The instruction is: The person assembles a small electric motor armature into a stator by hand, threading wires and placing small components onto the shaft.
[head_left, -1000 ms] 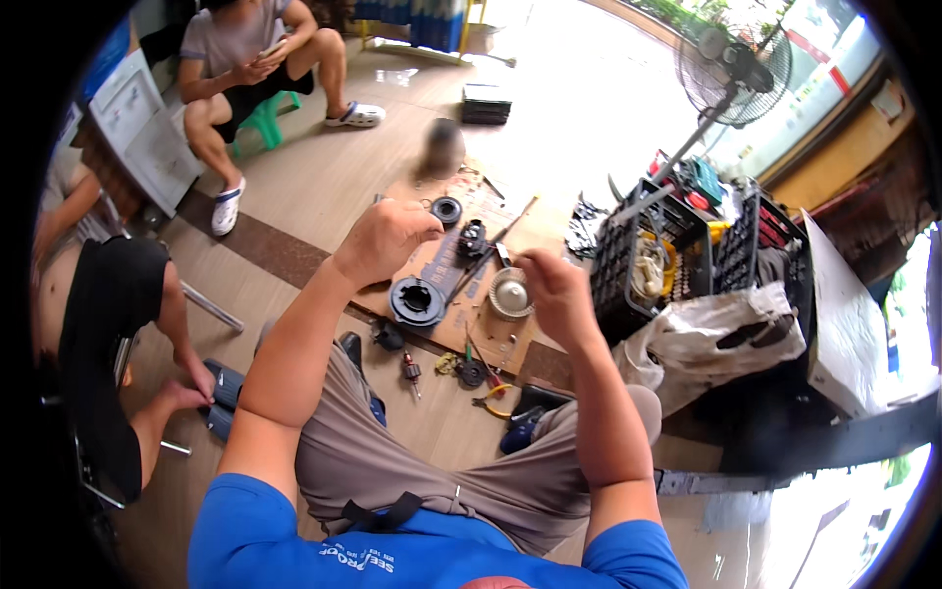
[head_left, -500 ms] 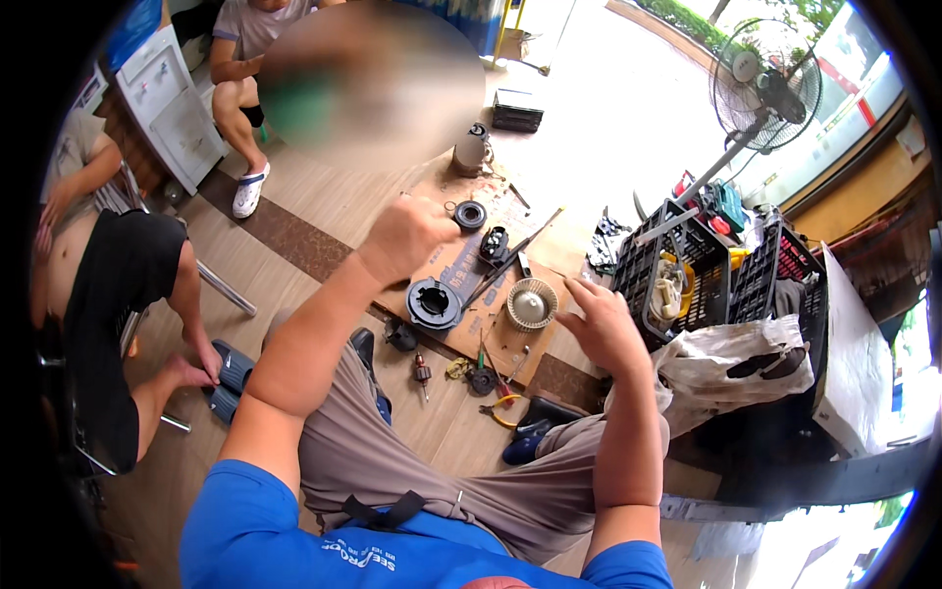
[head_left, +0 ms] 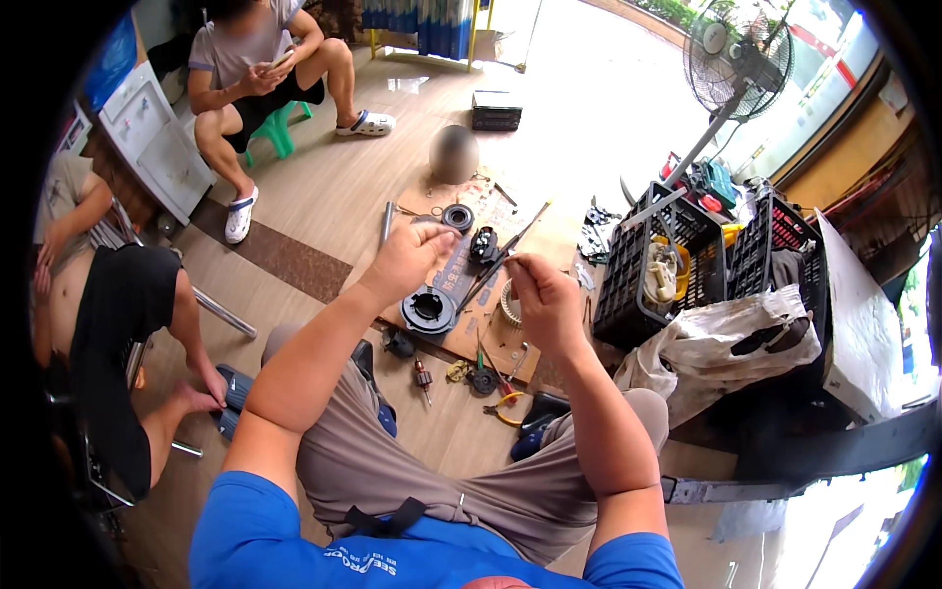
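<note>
Person seated low, both forearms raised over a flat sheet of brown cardboard (head_left: 461, 339) laid on the wooden floor (head_left: 324, 196).

Left hand (head_left: 407, 260): grip curled loosely, fingers bent inward; whether anything small sits in it cannot be told. Directly beneath this grip lies a round black metal housing with a central hole (head_left: 429, 309), resting on the cardboard, not touched.

Right hand (head_left: 545, 299): fingertips pinched tight together at the top of the hand, grip nearly closed. A long thin dark rod (head_left: 505, 257) runs slantwise from just beside this pinch toward the far edge of the cardboard; whether the fingers actually hold it cannot be told.

Between the two grips, a little farther out: a small black motor part (head_left: 483, 243) and, beyond it, a black ring-shaped piece (head_left: 457, 217). Just under the right grip, a pale toothed ring (head_left: 510, 304).

Nearer the person than both grips: a small armature with copper winding (head_left: 423, 376) and yellow-handled pliers (head_left: 505, 410) on the floor.

Outward to the right of the right grip: a black plastic crate (head_left: 638, 285), a white plastic bag (head_left: 731, 339). Far beyond, a standing fan (head_left: 736, 59). Two other people sit to the left.
</note>
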`<control>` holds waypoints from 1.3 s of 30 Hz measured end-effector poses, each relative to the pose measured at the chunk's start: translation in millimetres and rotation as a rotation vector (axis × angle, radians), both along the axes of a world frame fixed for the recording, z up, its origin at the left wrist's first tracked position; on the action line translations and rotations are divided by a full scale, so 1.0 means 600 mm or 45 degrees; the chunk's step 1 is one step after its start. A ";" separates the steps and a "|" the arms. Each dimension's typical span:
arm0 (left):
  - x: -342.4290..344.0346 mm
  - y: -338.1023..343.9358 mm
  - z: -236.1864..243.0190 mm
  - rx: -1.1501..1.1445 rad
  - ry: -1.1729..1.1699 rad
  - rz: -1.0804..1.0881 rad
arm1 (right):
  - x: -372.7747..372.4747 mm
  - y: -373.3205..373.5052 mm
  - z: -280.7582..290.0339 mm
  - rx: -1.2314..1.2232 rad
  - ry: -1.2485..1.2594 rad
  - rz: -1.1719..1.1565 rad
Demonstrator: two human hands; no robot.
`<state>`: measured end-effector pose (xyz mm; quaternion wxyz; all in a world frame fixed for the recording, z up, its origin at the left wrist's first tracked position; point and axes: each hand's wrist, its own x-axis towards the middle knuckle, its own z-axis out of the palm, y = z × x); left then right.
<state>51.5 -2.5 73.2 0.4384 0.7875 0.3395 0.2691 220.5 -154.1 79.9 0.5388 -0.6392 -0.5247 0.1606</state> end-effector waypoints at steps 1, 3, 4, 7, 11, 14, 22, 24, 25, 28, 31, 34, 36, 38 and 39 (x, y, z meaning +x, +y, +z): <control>0.002 -0.003 -0.004 -0.531 -0.221 -0.166 | -0.004 -0.001 0.001 -0.003 -0.033 0.052; 0.002 -0.019 0.000 -1.142 -0.605 -0.446 | -0.013 -0.002 0.004 0.000 -0.131 0.131; 0.003 -0.026 0.005 -1.137 -0.602 -0.441 | -0.019 -0.002 0.002 0.005 -0.127 0.135; 0.006 -0.038 0.015 -1.230 -0.936 -0.524 | -0.030 0.001 -0.003 0.069 -0.158 0.142; 0.007 -0.038 0.004 -1.110 -1.037 -0.453 | -0.046 0.003 0.000 0.082 -0.147 0.182; 0.011 -0.040 -0.005 -1.047 -1.059 -0.327 | -0.058 0.008 -0.017 0.075 -0.067 0.200; 0.022 -0.061 -0.012 -1.354 -1.297 -0.171 | -0.058 0.011 -0.021 -0.139 0.066 0.192; 0.022 -0.052 -0.010 -1.356 -1.344 -0.179 | -0.058 0.010 -0.025 -0.157 0.028 0.207; 0.017 -0.048 -0.003 -1.333 -1.332 -0.102 | -0.058 0.010 -0.027 -0.160 -0.009 0.214; 0.000 -0.031 -0.007 -1.353 -1.326 -0.139 | -0.062 0.010 -0.026 -0.131 -0.162 0.242; -0.001 -0.030 -0.013 -1.345 -1.259 -0.110 | -0.060 0.012 -0.030 -0.155 -0.231 0.271; -0.003 -0.026 -0.016 -1.290 -1.228 -0.095 | -0.057 0.011 -0.026 -0.251 -0.296 0.330; -0.001 -0.025 -0.014 -1.203 -1.200 -0.043 | -0.048 0.012 -0.041 -0.222 -0.477 0.437; -0.002 -0.028 -0.002 -1.132 -1.175 -0.013 | -0.037 0.011 -0.041 -0.277 -0.566 0.462; -0.001 -0.032 0.003 -0.979 -1.040 0.039 | -0.033 0.011 -0.041 -0.330 -0.653 0.490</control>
